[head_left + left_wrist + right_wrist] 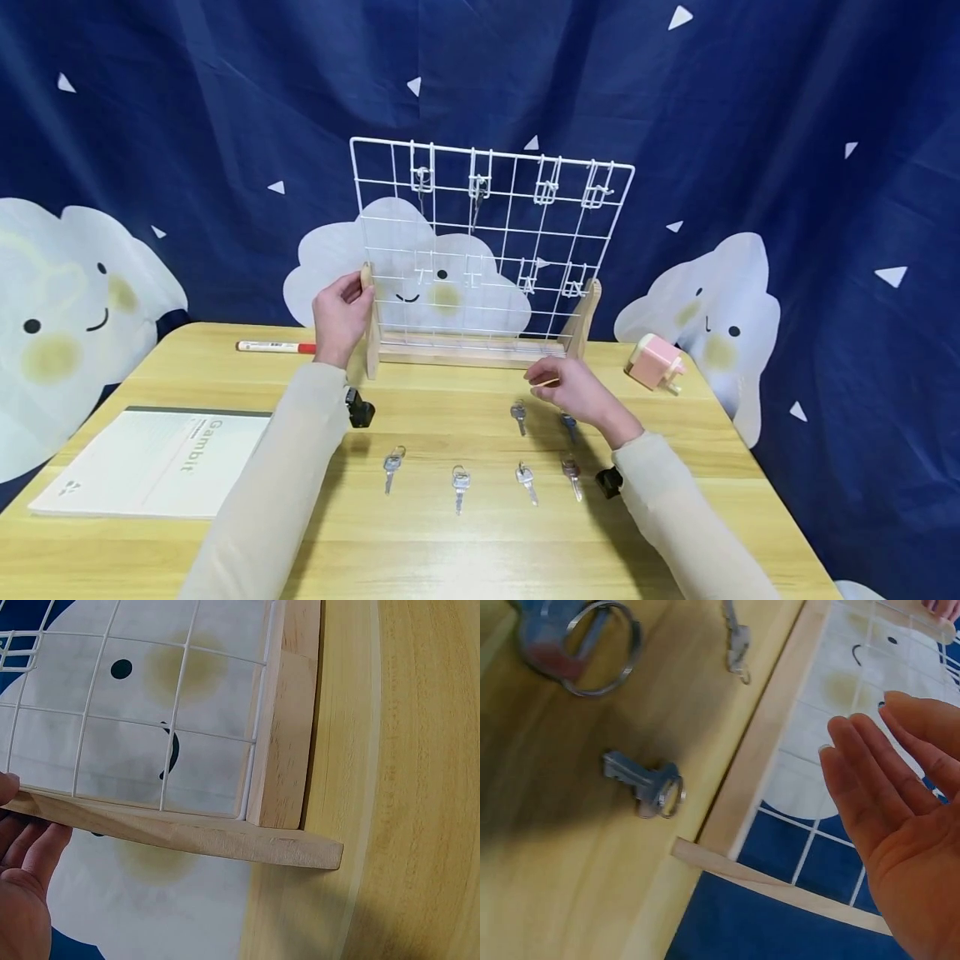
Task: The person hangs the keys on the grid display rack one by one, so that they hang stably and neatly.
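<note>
A white wire grid rack (pixel 510 193) stands upright in a wooden base (pixel 465 353). My left hand (pixel 343 315) grips its left wooden upright (pixel 187 831), thumb on one side and fingers on the other. With nothing in its relaxed fingers, my right hand (pixel 573 390) hovers in front of the base's right end. Just below it lie a key (pixel 518 415) and a second key (pixel 646 780), each with a ring. More keys, including one (pixel 460 487) near the middle, lie in a row closer to me. Two keys hang from upper hooks, one at left (pixel 422 182) and another beside it (pixel 479 196).
Other white hooks (pixel 546 192) on the grid carry no keys. A red-capped marker (pixel 273 347) and a notebook (pixel 150 467) lie at left. At the right edge sits a pink plug-like block (pixel 654 362). A blue cloud-patterned curtain (pixel 480 67) hangs behind the table.
</note>
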Demonstrator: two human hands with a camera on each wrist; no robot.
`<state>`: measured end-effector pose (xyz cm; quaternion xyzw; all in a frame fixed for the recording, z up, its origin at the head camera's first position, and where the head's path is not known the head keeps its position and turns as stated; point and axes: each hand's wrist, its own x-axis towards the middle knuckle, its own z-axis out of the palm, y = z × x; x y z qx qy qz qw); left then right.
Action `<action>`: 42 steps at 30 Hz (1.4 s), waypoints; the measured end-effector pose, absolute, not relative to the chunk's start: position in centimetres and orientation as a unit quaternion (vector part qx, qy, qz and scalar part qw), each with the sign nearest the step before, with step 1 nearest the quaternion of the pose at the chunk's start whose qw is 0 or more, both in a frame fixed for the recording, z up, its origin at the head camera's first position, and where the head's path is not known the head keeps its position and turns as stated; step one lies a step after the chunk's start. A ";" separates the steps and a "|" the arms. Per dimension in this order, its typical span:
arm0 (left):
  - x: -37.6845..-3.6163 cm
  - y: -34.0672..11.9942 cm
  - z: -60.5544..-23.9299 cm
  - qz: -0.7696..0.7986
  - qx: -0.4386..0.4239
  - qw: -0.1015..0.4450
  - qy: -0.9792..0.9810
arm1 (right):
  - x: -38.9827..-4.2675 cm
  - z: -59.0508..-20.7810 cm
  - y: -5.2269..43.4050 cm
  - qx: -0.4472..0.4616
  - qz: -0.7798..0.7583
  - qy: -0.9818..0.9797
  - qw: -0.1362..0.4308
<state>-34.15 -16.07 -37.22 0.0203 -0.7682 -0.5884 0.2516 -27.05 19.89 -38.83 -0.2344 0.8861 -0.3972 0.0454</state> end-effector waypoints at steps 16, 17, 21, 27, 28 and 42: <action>-34.1 -16.0 -37.2 -0.588 0.017 0.254 -0.768 | -27.5 -41.2 19.3 -0.233 -0.329 0.911 0.079; -34.1 -16.0 -37.1 -0.588 0.017 0.253 -0.768 | -27.5 -41.2 19.2 -0.230 -0.323 0.914 0.080; -34.2 -16.0 -37.2 -0.588 0.015 0.256 -0.767 | -27.7 -41.4 18.9 -0.223 -0.296 0.925 0.082; -34.2 -16.1 -37.3 -0.585 0.016 0.256 -0.769 | -28.2 -41.8 18.3 -0.206 -0.259 0.940 0.081; -34.2 -16.1 -37.3 -0.585 0.016 0.256 -0.769 | -28.3 -41.8 18.2 -0.205 -0.255 0.941 0.082; -34.3 -16.1 -37.5 -0.589 0.014 0.257 -0.766 | -29.2 -42.4 17.0 -0.204 -0.206 0.954 0.074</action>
